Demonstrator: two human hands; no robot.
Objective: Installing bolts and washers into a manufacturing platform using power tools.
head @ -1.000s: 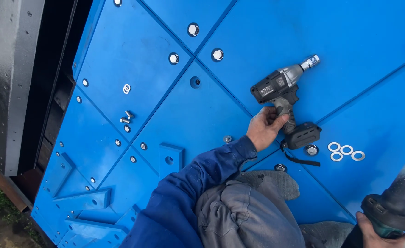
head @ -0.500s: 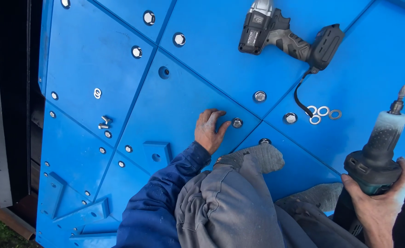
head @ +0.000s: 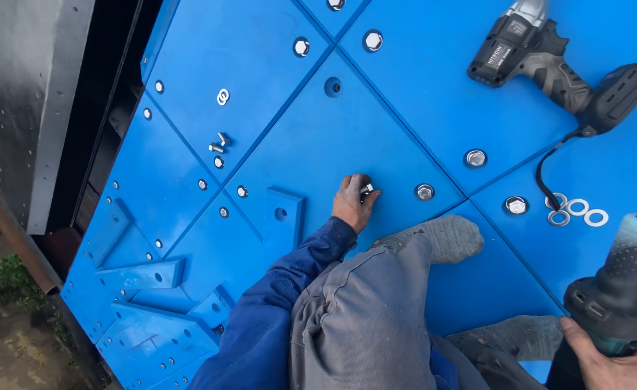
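L hand (head: 353, 202) down on the big blue bolted steel panel (head: 405, 101), fingers curled round a small silver hex bolt (head: 367, 189). Pinched at the fingertips, grip nearly closed on it. Bolt sits approx mid-panel, just left of a fitted bolt head, near the diagonal seam. Bolt mostly hidden by fingers, so can't tell long axis or which way it points.

R hand (head: 611, 357) at bottom right corner, wrapped tight round the grip of a black and grey power driver w/ pale nose (head: 625, 282). Driver long axis near vertical in the view, bit end pointing up and slightly right, held apart from the panel.

Counts:
- 1 black/grey cordless impact wrench (head: 549, 58) lying on panel top right, nose pointing up-left, battery end to the right, black wrist strap trailing down.
- 4 silver flat washers (head: 577, 209) in a loose cluster just below the strap, touching or overlapping.
- 2 loose short silver bolts (head: 219, 143) on the left side, lying flat side by side, plus 1 washer pair (head: 222, 96) above them.
- 3 fitted bolt heads in a row right of L hand, 3 more along the top edge.
- 1 open hole (head: 333, 87) upper centre.

Grey-socked foot (head: 441, 235) rests on panel just right of L hand.
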